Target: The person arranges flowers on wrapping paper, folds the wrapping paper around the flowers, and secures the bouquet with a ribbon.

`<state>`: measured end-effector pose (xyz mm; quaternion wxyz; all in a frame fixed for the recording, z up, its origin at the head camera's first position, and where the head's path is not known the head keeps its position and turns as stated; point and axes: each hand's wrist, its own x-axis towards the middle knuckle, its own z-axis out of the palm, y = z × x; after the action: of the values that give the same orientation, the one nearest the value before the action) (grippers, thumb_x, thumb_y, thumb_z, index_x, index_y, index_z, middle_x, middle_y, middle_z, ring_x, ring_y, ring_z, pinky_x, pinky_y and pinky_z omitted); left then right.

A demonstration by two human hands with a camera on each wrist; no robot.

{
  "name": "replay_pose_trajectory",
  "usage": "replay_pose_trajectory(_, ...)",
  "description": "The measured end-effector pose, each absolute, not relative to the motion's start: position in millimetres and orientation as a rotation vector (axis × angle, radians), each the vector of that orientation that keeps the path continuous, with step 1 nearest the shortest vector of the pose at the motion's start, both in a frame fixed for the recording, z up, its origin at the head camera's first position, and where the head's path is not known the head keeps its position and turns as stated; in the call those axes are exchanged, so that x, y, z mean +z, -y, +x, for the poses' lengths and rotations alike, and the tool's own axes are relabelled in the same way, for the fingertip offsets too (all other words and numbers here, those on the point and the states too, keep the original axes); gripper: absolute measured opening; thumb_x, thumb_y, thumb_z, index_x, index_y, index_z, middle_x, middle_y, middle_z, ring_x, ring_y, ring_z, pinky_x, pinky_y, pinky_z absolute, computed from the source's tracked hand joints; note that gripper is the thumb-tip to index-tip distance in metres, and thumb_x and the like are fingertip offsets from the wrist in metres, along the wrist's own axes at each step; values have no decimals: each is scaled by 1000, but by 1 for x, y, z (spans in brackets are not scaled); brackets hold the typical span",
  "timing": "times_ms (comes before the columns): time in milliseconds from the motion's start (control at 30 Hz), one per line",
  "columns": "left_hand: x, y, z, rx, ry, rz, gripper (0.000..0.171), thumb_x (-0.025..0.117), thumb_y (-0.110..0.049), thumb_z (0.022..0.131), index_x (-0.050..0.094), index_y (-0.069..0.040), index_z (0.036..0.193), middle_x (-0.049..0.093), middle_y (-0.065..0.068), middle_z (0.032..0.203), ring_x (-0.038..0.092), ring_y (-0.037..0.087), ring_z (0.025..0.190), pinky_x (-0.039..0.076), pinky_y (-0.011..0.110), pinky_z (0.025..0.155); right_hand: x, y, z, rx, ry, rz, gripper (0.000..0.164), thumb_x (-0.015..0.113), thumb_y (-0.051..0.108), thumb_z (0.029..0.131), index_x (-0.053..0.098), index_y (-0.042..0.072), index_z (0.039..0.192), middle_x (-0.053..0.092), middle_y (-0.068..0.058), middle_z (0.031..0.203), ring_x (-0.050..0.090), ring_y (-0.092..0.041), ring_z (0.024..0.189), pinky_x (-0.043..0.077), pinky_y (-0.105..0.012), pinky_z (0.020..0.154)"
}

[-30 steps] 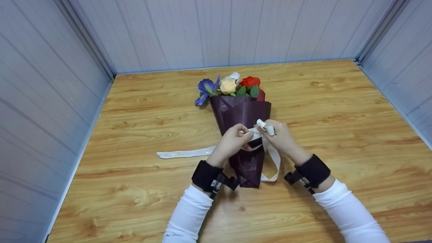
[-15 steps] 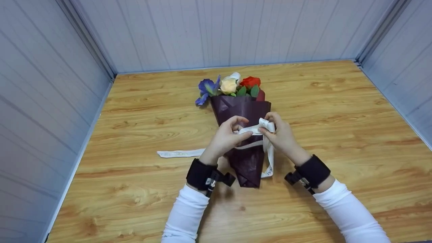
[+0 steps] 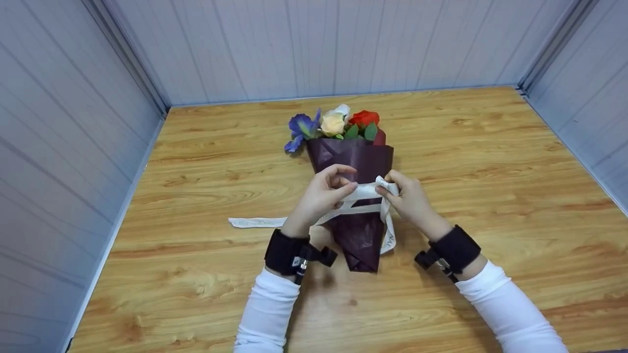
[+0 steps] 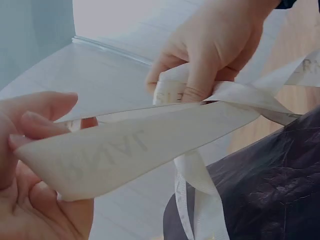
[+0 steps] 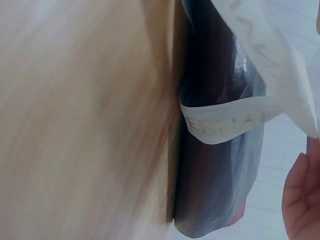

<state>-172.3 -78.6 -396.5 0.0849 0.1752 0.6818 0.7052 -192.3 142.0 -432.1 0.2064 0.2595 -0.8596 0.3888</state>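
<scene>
A bouquet in dark purple wrapping paper (image 3: 358, 245) lies on the table with its blooms away from me. White ribbon (image 3: 367, 190) with printed letters crosses its middle. My right hand (image 3: 411, 197) pinches a folded loop of this ribbon between thumb and fingers over the wrap's right side. In the left wrist view, a wide ribbon loop stretches between the hands, and my left hand (image 4: 37, 150) has its curled fingers in the loop's end. A loose ribbon tail passes under my left forearm to the left. The right wrist view shows the ribbon band around the wrap's side.
The blooms are a purple-blue flower (image 3: 301, 126), a cream rose (image 3: 333, 124), a white one behind it and a red rose (image 3: 364, 118). Light panel walls (image 3: 314, 49) close off the table's (image 3: 196, 284) back and sides.
My left hand has moved left and slightly away from me, drawing the ribbon out wider between the hands. The hanging ribbon loop at the wrap's right has shortened. The right hand stays nearly in place.
</scene>
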Motion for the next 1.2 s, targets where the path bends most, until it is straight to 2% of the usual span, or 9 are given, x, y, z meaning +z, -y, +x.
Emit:
replay_pose_trajectory(300,-385,100,-168,2162,-1998,460,29,56,-2,98,53,13,124,57,-3,75,42,4,52,34,16,45,-437,-145,-195,1091,2442,691,23,76,-2,83,54,2,79,52,-4,64,41,-14,57,31,-28,53)
replay_pose_trajectory(467,-381,116,-168,2291,-1944,408,27,54,-1,99,51,9,125,62,-1,77,49,5,53,39,15,43,-440,-144,-195,1108,2453,705,21,76,-2,83,55,1,81,56,-5,65,44,-14,58,33,-27,52)
replay_pose_trajectory(633,-378,123,-167,2486,-1834,446,27,49,4,100,50,7,127,63,4,83,48,7,52,43,17,46,-439,-143,-195,1137,2446,729,19,74,-4,84,56,0,84,63,-7,68,53,-17,58,36,-24,53)
replay_pose_trajectory(733,-379,121,-167,2615,-1696,628,28,48,8,98,52,5,125,63,5,90,53,9,59,48,18,53,-439,-143,-194,1148,2444,730,18,73,-5,84,56,-1,87,66,-10,71,60,-23,59,39,-24,54)
replay_pose_trajectory(800,-382,119,-166,2681,-1586,804,30,50,11,96,56,0,123,64,7,97,60,12,71,52,22,64,-440,-144,-193,1143,2443,724,19,73,-6,84,55,-2,89,66,-12,72,62,-25,60,41,-26,55)
replay_pose_trajectory(900,-385,117,-167,2699,-1484,1068,39,55,14,92,60,-10,122,63,7,110,64,18,92,53,28,82,-441,-145,-194,1138,2443,713,18,72,-7,83,56,-3,90,66,-13,74,60,-24,61,42,-29,55)
replay_pose_trajectory(967,-385,116,-167,2673,-1497,1160,43,57,15,90,61,-12,123,62,7,116,65,21,97,52,29,85,-442,-146,-195,1135,2446,706,18,72,-8,83,57,-2,90,66,-14,74,57,-22,61,42,-30,55)
replay_pose_trajectory(1067,-384,117,-166,2629,-1658,1084,35,58,16,90,60,3,121,63,7,116,65,19,88,53,28,79,-444,-148,-196,1124,2459,699,19,73,-8,83,57,-2,90,65,-13,74,55,-20,62,40,-31,56)
replay_pose_trajectory(1200,-380,118,-165,2599,-1879,748,29,56,17,90,52,18,119,65,8,108,62,15,70,53,25,66,-446,-151,-196,1110,2469,696,19,73,-7,83,56,-2,89,64,-11,74,52,-19,62,38,-30,56)
